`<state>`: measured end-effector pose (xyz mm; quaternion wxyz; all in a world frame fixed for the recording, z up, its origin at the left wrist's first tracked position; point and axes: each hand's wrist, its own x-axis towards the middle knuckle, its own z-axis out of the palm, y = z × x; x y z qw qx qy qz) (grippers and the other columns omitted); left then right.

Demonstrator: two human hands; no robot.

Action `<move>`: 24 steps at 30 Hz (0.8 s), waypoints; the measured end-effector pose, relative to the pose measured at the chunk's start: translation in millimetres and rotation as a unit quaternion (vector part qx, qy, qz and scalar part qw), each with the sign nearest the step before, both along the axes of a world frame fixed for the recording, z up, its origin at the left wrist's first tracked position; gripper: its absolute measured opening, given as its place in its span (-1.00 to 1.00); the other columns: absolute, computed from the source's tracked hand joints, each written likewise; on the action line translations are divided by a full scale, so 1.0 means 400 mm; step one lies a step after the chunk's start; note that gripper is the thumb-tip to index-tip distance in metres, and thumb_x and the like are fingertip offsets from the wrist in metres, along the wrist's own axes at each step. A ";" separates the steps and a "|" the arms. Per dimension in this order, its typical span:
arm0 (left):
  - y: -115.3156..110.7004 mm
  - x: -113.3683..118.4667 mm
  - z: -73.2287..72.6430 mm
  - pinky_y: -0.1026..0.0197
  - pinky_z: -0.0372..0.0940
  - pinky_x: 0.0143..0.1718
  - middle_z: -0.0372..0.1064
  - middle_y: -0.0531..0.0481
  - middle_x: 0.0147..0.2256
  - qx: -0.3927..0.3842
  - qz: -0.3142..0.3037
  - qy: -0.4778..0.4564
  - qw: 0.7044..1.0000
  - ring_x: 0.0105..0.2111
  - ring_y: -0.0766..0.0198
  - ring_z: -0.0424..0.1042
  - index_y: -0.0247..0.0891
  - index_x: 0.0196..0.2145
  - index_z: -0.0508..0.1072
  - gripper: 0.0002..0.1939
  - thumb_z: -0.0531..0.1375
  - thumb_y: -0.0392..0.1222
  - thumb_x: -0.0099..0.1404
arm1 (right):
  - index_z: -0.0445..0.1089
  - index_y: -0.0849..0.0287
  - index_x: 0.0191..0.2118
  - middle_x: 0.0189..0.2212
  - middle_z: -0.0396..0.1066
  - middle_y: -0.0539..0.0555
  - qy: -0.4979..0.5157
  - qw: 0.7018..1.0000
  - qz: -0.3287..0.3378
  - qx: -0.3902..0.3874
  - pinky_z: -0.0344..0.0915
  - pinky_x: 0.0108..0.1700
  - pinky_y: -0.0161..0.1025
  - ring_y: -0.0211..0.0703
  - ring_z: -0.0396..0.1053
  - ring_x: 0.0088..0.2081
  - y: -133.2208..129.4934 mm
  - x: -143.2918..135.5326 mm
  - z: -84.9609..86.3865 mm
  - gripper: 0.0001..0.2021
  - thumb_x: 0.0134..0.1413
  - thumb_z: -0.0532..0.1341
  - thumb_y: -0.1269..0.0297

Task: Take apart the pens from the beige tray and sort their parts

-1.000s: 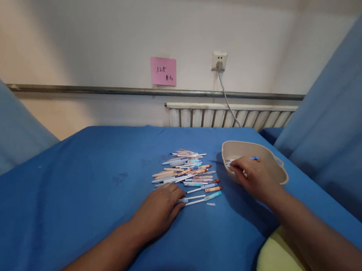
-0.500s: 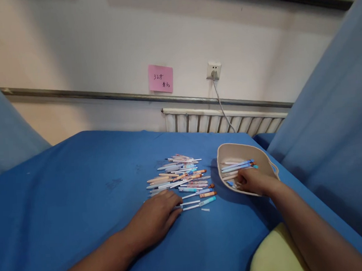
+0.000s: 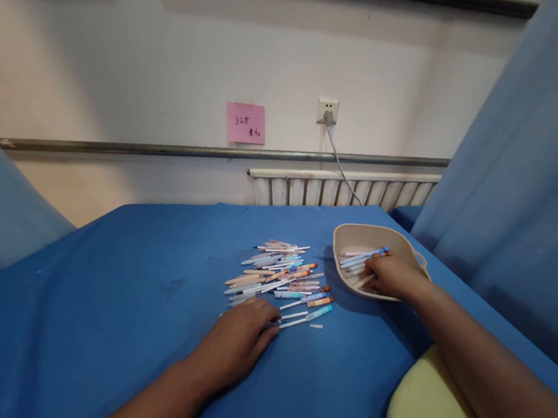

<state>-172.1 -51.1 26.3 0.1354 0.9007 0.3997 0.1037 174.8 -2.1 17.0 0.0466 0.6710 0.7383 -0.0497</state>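
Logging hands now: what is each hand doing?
Left hand: open, flat on the blue cloth, fingertips touching pens.
Right hand: inside beige tray; grip cannot be told.

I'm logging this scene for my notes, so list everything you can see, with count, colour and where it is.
pens: a loose pile, too many to count, white, blue and orange, on the middle of the cloth
basket: one, beige, right of the pile, several blue and white pens inside
blue cloth: one, covers the surface
pink note: one, on the wall, handwriting on it
socket: one, white, right of the note, grey cable plugged in
radiator: one, white, behind the surface
rail: one, grey, along the wall
yellow object: one, bottom right, partly hidden
left hand: palm down at the pile's near edge
right hand: in the basket, fingers on the pens there
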 end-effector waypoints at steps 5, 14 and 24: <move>-0.003 -0.001 -0.001 0.20 0.22 -0.22 0.36 -0.04 -0.26 0.013 -0.009 -0.016 1.000 -0.24 0.18 0.34 -0.19 -0.20 0.38 -0.82 0.02 -0.16 0.34 | 0.46 0.20 -0.32 -0.25 0.47 0.18 -0.011 0.999 0.042 0.012 0.11 -0.16 -0.23 0.01 0.35 -0.15 -0.003 -0.002 0.006 -0.86 -0.01 0.21 0.28; -0.005 0.000 0.000 0.15 0.25 -0.18 0.37 -0.04 -0.25 0.041 -0.017 -0.045 0.998 -0.24 0.20 0.34 -0.18 -0.18 0.36 -0.81 -0.02 -0.20 0.37 | 0.34 0.17 -0.23 -0.27 0.43 0.18 0.072 0.971 -0.007 0.228 0.12 -0.19 -0.19 -0.03 0.34 -0.23 -0.060 -0.040 0.076 -0.72 0.27 -0.08 0.22; -0.035 0.018 0.018 0.12 0.21 -0.09 0.37 -0.08 -0.13 0.148 -0.089 -0.067 0.983 -0.13 0.17 0.33 -0.19 -0.04 0.30 -0.78 0.05 -0.19 0.36 | 0.21 0.19 -0.48 -0.58 0.15 -0.08 0.537 0.812 0.185 -0.135 0.07 -0.45 -0.37 -0.34 0.09 -0.54 -0.173 -0.286 -0.009 -0.59 0.25 -0.06 0.01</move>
